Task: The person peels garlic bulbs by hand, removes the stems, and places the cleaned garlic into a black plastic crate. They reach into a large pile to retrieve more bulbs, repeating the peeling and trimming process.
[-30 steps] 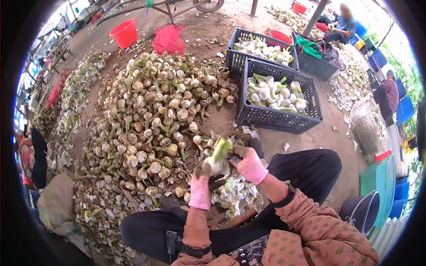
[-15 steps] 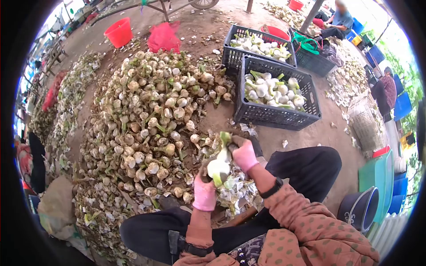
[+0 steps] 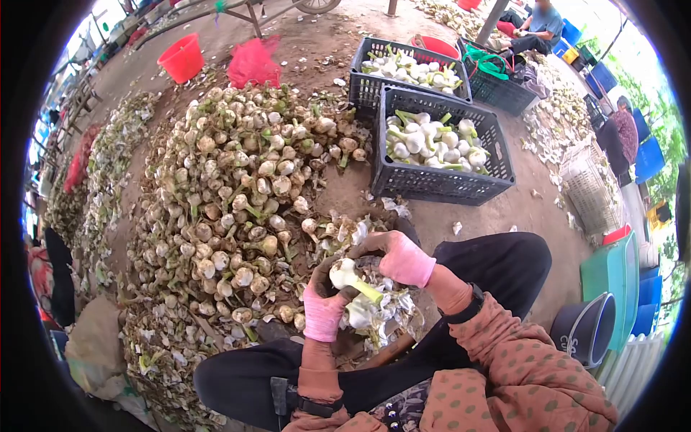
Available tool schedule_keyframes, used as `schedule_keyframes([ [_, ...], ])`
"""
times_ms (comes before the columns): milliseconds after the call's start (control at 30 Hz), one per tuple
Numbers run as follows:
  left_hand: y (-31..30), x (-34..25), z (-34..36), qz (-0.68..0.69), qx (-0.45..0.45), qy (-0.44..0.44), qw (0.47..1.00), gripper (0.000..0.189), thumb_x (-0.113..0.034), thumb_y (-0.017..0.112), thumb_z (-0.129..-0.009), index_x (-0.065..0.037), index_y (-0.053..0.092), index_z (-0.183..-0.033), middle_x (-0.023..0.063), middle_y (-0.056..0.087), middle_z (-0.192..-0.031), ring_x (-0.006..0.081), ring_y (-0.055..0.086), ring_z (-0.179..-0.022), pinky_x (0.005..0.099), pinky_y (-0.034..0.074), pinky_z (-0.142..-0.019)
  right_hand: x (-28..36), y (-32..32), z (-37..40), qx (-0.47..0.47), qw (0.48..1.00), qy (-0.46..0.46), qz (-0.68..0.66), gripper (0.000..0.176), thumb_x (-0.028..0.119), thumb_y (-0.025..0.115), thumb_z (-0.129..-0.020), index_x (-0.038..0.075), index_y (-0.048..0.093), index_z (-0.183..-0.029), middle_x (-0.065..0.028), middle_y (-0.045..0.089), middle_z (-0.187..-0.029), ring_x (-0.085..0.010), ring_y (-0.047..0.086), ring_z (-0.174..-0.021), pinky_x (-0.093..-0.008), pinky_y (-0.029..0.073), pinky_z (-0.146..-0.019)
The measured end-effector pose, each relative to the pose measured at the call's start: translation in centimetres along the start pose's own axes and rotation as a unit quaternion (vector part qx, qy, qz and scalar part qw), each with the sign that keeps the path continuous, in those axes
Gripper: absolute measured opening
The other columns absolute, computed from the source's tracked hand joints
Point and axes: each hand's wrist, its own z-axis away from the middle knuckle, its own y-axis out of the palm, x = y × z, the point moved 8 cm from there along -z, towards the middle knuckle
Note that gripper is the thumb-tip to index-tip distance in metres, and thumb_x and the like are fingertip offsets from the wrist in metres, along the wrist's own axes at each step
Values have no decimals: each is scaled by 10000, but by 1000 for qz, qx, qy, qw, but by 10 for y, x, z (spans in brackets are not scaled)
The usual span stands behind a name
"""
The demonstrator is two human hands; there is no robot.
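garlic heap (image 3: 237, 187) left, crate (image 3: 440, 155) ahead, bare ground (image 3: 353, 191) between

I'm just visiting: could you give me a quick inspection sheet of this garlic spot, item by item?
Surface: bare dirt ground, littered with skins.
Job's things: peeled white garlic bulb with green stem; heap of unpeeled garlic; near crate and far crate hold peeled bulbs.
Clutter: peelings under the hands; red bucket; red mesh bag.
Hands: left hand, pink-gloved, grips the bulb; right hand curls above it, grip unclear.
Cables: nothing seen.
Surroundings: seated person and second person beyond the crates.
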Motion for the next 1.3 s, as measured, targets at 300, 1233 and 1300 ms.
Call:
schedule_keyframes([
  [300, 4, 11, 12, 211, 15, -124, 970, 652, -125, 741, -794, 17, 413, -1339, 102, 550, -1216, 219, 557, -1093, 345, 466, -937, 26, 3, 9, -61, 963, 4, 262, 165, 102, 643, -732, 4, 649, -865, -196, 634, -812, -348, 629, -782, -378, 491, -691],
  [1233, -35, 36, -14, -10, -159, 2, 987, 582, 71, 715, -733, -14, 470, -1254, 56, 547, -1059, 150, 554, -951, 280, 492, -830, -110, -27, -15, -148, 768, 169, -600, 424, 437, 461, -948, 79, 547, -1158, -149, 593, -1124, -301, 561, -1029, -454, 428, -956],
  [1300, -42, 42, -14, -5, -190, -21, 982, 488, 97, 662, -771, -21, 508, -1219, 55, 571, -1048, 142, 562, -933, 272, 486, -834, -96, -95, -32, -213, 679, 9, -702, 427, 367, 454, -920, 54, 502, -1207, -103, 596, -1164, -281, 561, -1070, -564, 382, -978],
])
